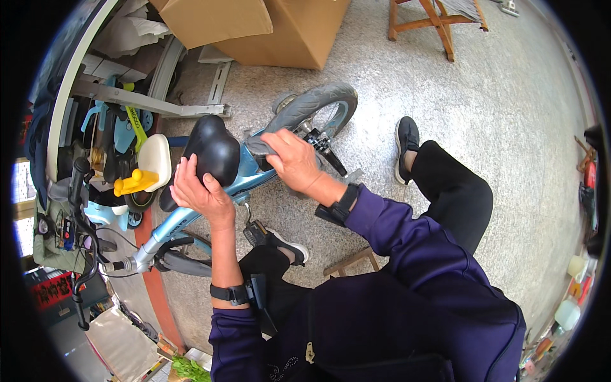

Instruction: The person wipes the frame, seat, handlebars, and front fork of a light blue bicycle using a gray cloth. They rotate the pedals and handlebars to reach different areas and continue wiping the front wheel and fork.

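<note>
A small light-blue bicycle stands before me, its frame running from the handlebar at the left to the rear wheel. My left hand rests with spread fingers against the side of the black bicycle saddle. Just behind the saddle, my right hand pinches a grey cloth against the blue frame near the rear tyre. A crank and a pedal show below the frame. Part of the front wheel is hidden behind the frame.
An open cardboard box lies beyond the rear wheel, with a wooden folding stool to its right. Children's ride-on toys with a cream and yellow seat crowd the left, under a metal rack. A wooden stool is partly under me.
</note>
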The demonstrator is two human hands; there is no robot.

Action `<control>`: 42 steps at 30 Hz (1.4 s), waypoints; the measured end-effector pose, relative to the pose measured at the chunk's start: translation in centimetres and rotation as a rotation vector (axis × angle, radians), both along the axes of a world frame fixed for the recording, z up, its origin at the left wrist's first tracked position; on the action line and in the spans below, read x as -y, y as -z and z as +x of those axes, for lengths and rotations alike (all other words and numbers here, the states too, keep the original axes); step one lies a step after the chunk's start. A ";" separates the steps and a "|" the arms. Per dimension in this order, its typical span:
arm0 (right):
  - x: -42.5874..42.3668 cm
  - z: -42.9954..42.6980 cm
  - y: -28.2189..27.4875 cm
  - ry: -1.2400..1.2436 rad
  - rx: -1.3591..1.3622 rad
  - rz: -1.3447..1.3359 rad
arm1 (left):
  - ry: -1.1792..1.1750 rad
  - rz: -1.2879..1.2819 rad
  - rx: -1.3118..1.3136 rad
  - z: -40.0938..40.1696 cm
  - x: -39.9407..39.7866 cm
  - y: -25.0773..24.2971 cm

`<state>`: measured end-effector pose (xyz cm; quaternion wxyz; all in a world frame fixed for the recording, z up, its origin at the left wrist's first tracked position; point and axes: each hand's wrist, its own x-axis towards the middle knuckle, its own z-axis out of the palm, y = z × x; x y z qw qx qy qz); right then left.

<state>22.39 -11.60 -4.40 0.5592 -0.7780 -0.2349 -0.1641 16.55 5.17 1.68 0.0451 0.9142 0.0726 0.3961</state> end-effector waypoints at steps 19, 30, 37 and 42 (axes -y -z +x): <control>1.2 1.3 -8.5 -0.296 -0.955 1.162 | 0.229 -0.019 0.007 -1.1 2.1 -1.6; -3.7 -5.0 -11.9 -0.608 -0.623 0.592 | 0.459 -0.889 0.071 -5.6 2.7 -3.2; -4.0 -4.5 -12.5 -0.553 -0.644 0.144 | 0.591 -1.438 0.136 -7.4 0.8 -3.1; -5.7 -6.7 -11.7 -0.718 -0.486 0.219 | 0.569 -1.548 0.206 -8.1 0.3 -2.6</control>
